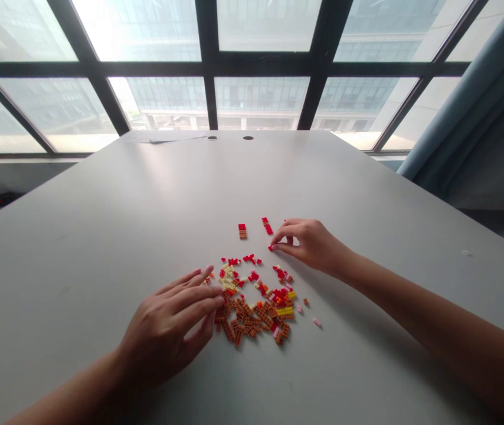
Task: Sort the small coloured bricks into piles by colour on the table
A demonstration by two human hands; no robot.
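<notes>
"Where are the hands?"

"The left hand [167,327] lies open, fingertips at the pile of small red and orange building bricks [252,307]. The right hand [309,245] curls around a red brick [271,248], beyond the pile; I can't tell if it's gripped."

"Any room?"

"Yes, the grey table [367,195] stretches well past the pile on every side."

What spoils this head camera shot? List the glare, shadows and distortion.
Head view: the window blows out at upper left; wide-angle bowing bends its frame and the table edges; the left hand and right hand cast soft shadows beside the pile of toy bricks.
</notes>
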